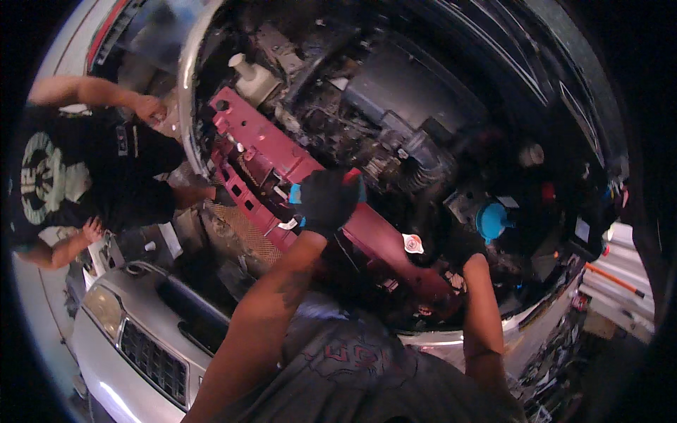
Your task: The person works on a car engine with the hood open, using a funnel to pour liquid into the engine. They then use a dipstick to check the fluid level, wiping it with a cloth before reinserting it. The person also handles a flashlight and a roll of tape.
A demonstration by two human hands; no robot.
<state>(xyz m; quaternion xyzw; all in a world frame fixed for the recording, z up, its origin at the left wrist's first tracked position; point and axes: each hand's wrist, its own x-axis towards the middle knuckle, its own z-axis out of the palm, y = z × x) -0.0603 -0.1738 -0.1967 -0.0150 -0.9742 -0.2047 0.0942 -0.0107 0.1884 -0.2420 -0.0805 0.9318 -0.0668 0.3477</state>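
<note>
From my remote seat, I watch 2 black-gloved hands at work in an open engine bay: the left hand [326,199] has its fingers curled down over a red and blue object [355,182] that lies on the dark red radiator support [282,166]; only slivers of the object show at the glove's 9 and 2 o'clock edges, and I cannot tell what it is. The right hand [462,247] sits at about 4 o'clock from the left, well apart from it, pressed into the dark gap beside the support; whether its fingers are clenched or released I cannot tell, since the glove merges with the shadow. A white radiator cap [413,244] lies just beside the right hand, at its 9 o'clock. A blue filler cap [491,221] stands near that hand's 1 o'clock. At 11 o'clock from the left hand a white coolant reservoir [252,79] rises at the bay's edge, and the black engine cover [405,92] fills the frame toward 12 o'clock. A second person in a black printed shirt [63,176] stands at 9 o'clock. A silver car [134,331] shows at 7 o'clock.
</note>
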